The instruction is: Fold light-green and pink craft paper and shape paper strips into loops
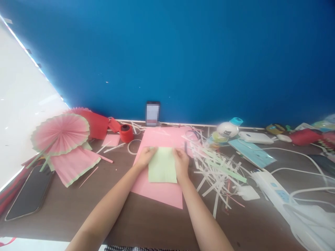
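A square of light green paper [162,166] is held up by its two upper corners. My left hand [146,157] pinches the left corner between thumb and fingers. At the right corner my right hand [181,159] has its fingers closed on the same paper. Beneath it a large pink sheet [167,135] lies at a slant on the dark table. Scissors [193,136] seem to lie on the sheet's upper right part, though blur hides their detail.
Paper strips [218,167] are heaped right of the pink sheet. A white bottle [227,129], a power strip [274,190] and cables lie farther right. On the left are a pink pleated fan [61,134], red tape [126,134] and a phone [30,193]. A blue wall [183,59] stands behind.
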